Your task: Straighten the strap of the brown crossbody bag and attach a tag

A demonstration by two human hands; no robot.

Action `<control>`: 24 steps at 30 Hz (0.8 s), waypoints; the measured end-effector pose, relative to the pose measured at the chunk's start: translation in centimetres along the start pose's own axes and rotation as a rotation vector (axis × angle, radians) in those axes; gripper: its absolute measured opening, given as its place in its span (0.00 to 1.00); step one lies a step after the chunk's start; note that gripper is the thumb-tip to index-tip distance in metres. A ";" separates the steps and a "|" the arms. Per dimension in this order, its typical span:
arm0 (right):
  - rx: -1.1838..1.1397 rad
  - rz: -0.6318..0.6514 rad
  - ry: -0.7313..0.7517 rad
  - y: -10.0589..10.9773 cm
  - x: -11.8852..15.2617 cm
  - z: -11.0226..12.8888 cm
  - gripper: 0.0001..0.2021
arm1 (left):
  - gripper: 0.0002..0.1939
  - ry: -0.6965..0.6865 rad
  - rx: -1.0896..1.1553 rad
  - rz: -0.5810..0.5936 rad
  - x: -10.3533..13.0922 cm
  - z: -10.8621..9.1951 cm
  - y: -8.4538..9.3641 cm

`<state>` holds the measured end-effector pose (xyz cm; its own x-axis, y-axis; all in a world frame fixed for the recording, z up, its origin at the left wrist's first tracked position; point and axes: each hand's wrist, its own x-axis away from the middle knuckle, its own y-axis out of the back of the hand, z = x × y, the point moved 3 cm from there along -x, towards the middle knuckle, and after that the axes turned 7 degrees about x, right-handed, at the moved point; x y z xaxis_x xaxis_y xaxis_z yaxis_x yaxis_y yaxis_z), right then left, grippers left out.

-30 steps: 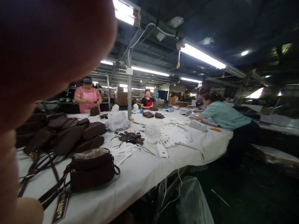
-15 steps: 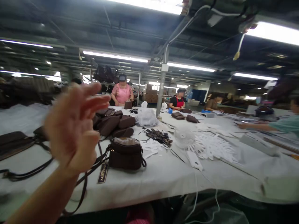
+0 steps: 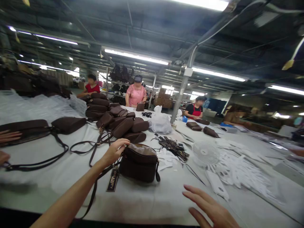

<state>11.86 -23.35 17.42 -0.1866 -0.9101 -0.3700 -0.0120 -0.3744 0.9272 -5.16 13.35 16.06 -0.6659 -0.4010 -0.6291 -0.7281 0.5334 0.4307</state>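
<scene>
A small dark brown bag (image 3: 140, 164) with an open top stands on the white table (image 3: 59, 167) in front of me. A black tag (image 3: 112, 183) hangs from its strap over the front edge. My left hand (image 3: 114, 152) reaches across the table and its fingertips touch the bag's upper left corner, fingers loosely curved and not closed around it. My right hand (image 3: 209, 207) hovers low at the front edge, right of the bag, with its fingers spread and nothing in it.
A pile of brown bags (image 3: 123, 125) lies behind, with a flat strapped bag (image 3: 68, 124) to the left. Black tags (image 3: 173, 146), a white fan (image 3: 205, 152), a plastic sack (image 3: 161, 123) and a post (image 3: 181, 91) stand to the right. Another person's fingers (image 3: 9, 136) rest at the left edge. Several workers stand across the table.
My view swung left and down. My left hand dropped from in front of the camera to the brown bag. My right hand came into view at the bottom.
</scene>
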 end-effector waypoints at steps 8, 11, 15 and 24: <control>0.095 -0.068 0.007 -5.6 -14.8 4.1 0.24 | 0.12 -0.178 -0.158 0.289 -3.3 -0.5 0.0; 0.145 0.007 -0.001 -7.7 -17.6 4.9 0.27 | 0.12 -0.208 -0.184 0.336 -2.8 -0.6 -0.1; 0.145 -0.014 0.015 -10.7 -18.8 4.2 0.29 | 0.16 -0.134 -0.246 0.414 -2.0 1.2 -0.8; 0.199 -0.164 0.158 -13.3 -18.8 3.4 0.16 | 0.26 -0.072 -0.344 0.389 -1.7 4.2 -1.8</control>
<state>12.16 -0.61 12.26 -0.0109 -0.8623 -0.5062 -0.2249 -0.4912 0.8415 -2.02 16.16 13.66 -0.8938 -0.1627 -0.4180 -0.4483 0.3524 0.8215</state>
